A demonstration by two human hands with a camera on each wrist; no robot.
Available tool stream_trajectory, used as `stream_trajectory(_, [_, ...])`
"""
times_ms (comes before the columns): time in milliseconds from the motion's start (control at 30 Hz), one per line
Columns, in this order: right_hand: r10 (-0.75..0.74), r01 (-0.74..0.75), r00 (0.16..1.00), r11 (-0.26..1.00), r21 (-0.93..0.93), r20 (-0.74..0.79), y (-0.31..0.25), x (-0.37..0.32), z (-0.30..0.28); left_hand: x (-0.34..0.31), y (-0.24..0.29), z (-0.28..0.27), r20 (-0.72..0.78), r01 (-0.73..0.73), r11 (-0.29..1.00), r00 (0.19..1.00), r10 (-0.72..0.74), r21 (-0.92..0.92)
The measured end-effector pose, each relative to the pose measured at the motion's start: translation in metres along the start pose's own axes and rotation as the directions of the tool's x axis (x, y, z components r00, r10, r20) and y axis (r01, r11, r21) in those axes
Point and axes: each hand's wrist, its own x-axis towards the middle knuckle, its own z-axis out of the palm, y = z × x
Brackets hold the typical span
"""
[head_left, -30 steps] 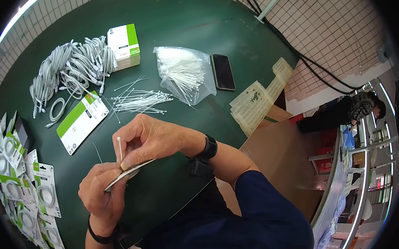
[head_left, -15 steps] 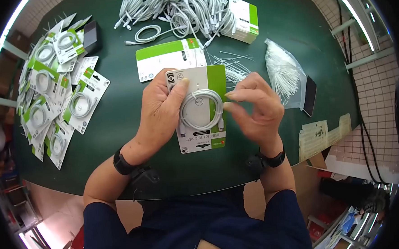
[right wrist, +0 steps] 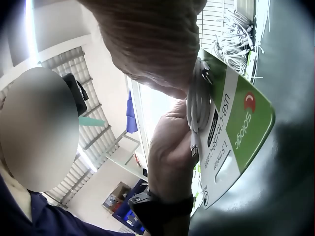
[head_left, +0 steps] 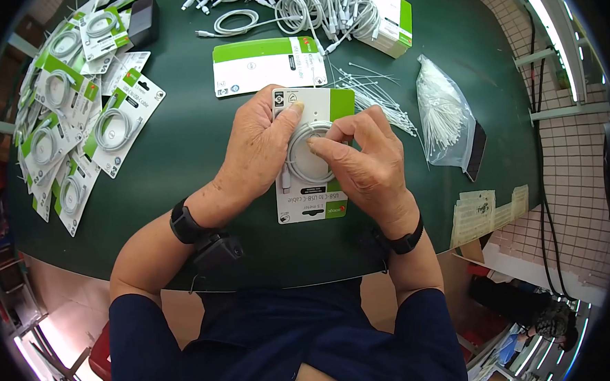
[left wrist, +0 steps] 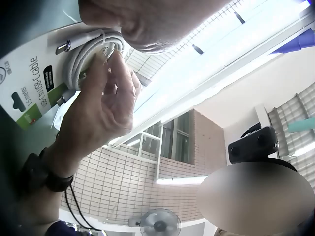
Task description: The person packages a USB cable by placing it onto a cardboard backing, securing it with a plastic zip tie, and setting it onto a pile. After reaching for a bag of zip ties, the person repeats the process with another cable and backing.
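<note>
My left hand [head_left: 258, 145] grips the far left part of a white and green packaging card [head_left: 326, 206], thumb on its printed face. A coiled white USB-C cable [head_left: 300, 166] lies against the card, bound with a thin cable tie near a plug in the left wrist view. My right hand [head_left: 369, 166] reaches over the coil's right side, its thumb and forefinger pinching the cable; the thumb tip is inside the loop. From the left wrist, the right-hand fingertips [left wrist: 109, 56] show at the coil. The right wrist view shows the cable [right wrist: 198, 105] beside the printed card face.
Carded cables [head_left: 112, 128] are heaped at the left beside a black box [head_left: 143, 21]. A blank-fronted card [head_left: 257, 65], loose cable ties [head_left: 376, 97] and a cable pile [head_left: 316, 10] lie beyond my hands. A card stack [head_left: 393, 24], a bag of ties [head_left: 442, 111] and a phone [head_left: 477, 150] are at right.
The card, earlier held edge-on between both hands, now faces up. My right hand has moved left from beside the card onto the coil. The head view has also turned.
</note>
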Motion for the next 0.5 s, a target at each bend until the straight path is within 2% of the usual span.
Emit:
stream_trajectory(167, [-0.004, 0.004, 1.0, 1.0, 0.0, -0.03, 0.004, -0.002, 0.003, 0.001, -0.004, -0.004, 0.031, -0.005, 1.0, 0.999, 0.005, 0.023])
stream_trajectory(267, [-0.007, 0.006, 0.997, 1.0, -0.002, -0.082, 0.005, -0.002, 0.006, 0.0, 0.002, -0.003, 0.068, 0.072, 0.995, 0.995, -0.068, -0.066])
stream_trajectory(500, [0.028, -0.022, 0.979, 0.999, 0.034, -0.2, 0.007, -0.001, 0.008, -0.01, 0.022, 0.002, 0.139, -0.035, 0.997, 0.99, 0.025, 0.066])
